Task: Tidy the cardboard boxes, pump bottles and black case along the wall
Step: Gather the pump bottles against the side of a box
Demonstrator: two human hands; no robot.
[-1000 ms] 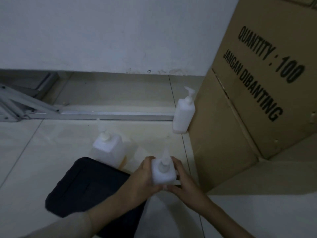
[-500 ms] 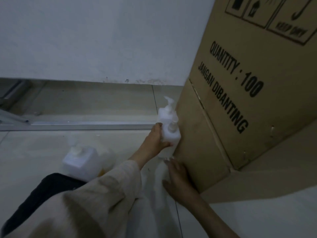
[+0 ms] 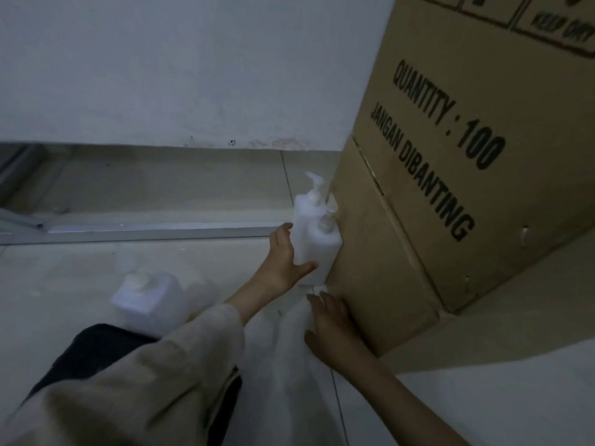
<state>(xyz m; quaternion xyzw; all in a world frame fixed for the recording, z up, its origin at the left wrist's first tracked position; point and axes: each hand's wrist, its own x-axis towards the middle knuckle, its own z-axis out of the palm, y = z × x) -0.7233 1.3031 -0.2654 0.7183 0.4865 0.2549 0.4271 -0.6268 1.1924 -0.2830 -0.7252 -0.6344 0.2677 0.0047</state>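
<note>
Left hand (image 3: 283, 259) cups the side of the near bottle (image 3: 323, 249), thumb under its lower edge and fingers wrapped behind it, hidden from view; right hand (image 3: 335, 323) lies flat with relaxed, straight fingers on the floor (image 3: 80, 278) at the foot of the box (image 3: 450, 175), holding nothing. Three white pump bottles show. Two stand upright, long axes vertical, pressed together against the box's left face: the near bottle, just right of the left palm, and the far bottle (image 3: 304, 210) directly behind it, closer to the wall (image 3: 193, 66). Their pump spouts point up and lean toward the box. The third, a squat bottle (image 3: 148, 300), sits upright and blurred on the floor well left of both hands, touching the back edge of the one black case (image 3: 96, 352), which lies flat, partly hidden by the beige sleeve (image 3: 145, 387). One tall cardboard box is plainly seen, printed "QUANTITY : 100" and "JANGAN DIBANTING", its corner facing the camera. A metal rail (image 3: 145, 231) runs along the floor in front of the wall
</note>
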